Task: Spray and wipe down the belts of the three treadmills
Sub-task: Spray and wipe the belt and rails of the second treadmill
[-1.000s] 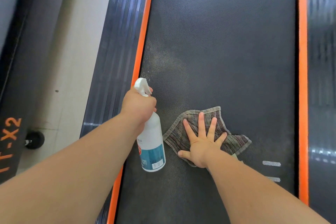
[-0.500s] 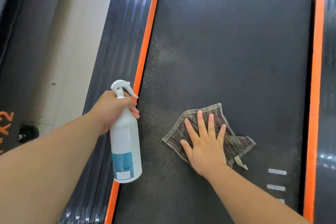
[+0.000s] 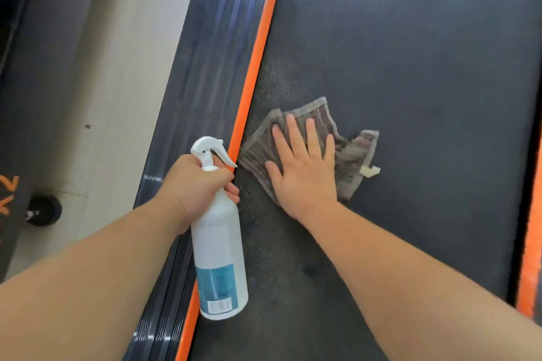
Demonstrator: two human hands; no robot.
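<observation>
Left hand (image 3: 196,184) grips the white spray bottle (image 3: 218,246) by its neck; right hand (image 3: 305,173) presses flat, fingers straight, on the striped cloth (image 3: 349,155) at the treadmill belt's (image 3: 410,67) left edge.

At the left edge, the dark panel (image 3: 14,132) carries orange lettering (image 3: 8,193), cut off by the frame. You can read a "2", and the mark next to it looks like part of an "X". The teal label (image 3: 215,280) on your spray bottle (image 3: 218,237) is too blurred to read. The white barcode patch (image 3: 219,305) near the base has no legible digits.
</observation>
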